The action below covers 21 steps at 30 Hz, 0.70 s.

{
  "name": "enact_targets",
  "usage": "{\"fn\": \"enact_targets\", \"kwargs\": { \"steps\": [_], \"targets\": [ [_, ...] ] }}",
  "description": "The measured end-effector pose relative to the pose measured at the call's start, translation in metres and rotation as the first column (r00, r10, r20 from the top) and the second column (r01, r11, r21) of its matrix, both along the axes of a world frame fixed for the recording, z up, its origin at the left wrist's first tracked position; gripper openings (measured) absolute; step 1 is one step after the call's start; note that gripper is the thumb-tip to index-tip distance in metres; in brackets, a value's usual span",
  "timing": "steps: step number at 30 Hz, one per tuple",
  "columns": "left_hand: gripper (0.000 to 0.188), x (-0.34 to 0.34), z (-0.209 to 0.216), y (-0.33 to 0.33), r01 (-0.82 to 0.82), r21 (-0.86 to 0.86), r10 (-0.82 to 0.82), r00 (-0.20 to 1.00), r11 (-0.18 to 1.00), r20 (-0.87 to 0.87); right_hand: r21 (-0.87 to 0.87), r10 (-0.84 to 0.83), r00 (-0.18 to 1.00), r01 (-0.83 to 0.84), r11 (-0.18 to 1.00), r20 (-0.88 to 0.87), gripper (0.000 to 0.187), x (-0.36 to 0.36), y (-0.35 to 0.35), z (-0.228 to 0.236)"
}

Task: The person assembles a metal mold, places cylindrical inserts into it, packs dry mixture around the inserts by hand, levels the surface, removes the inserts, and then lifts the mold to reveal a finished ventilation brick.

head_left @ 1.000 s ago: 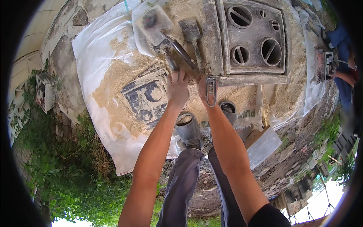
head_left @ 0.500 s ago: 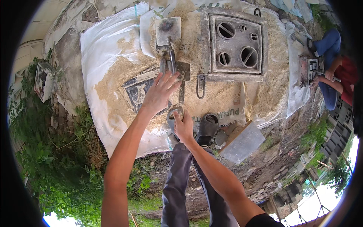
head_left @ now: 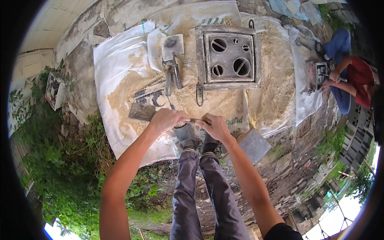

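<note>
A trowel with a flat, rectangular grey blade lies crosswise in front of me, its blade toward the left. My left hand is closed round it beside the blade. My right hand grips the other end with bent fingers. Both hands are above my boots, over the sand-strewn sacks. Beyond them lie a second tool with a square plate and two dark metal bars. Farther right sits a square grey metal frame around a panel with several round, barred holes.
A flat grey board lies right of my boots. At the far right, another person in a red top works with both hands at a smaller metal box. Green plants grow at the left, near a white crate.
The trowel has turned from upright to crosswise, its blade now at the left. My left hand has gone from spread to closed round it. The view has shifted slightly.
</note>
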State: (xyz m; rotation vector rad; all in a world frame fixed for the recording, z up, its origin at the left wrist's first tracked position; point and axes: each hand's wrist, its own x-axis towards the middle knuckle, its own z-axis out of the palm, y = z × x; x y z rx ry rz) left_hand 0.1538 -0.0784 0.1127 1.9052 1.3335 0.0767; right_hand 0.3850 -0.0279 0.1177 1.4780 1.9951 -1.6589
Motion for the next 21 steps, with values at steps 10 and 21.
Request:
{"fn": "enact_targets", "kwargs": {
  "steps": [10, 21],
  "targets": [
    [0.043, -0.019, 0.001, 0.008, -0.268, 0.105, 0.284, 0.822, 0.958, -0.494, -0.304, -0.744, 0.657, 0.688, 0.658, -0.123, 0.038, -0.023, -0.002, -0.073],
    [0.043, 0.001, -0.045, 0.01, -0.315, 0.12, 0.337, 0.867, 0.941, -0.367, 0.025, -0.514, 0.849, 0.515, 0.857, 0.123, 0.06, -0.044, 0.017, -0.062]
  ]
}}
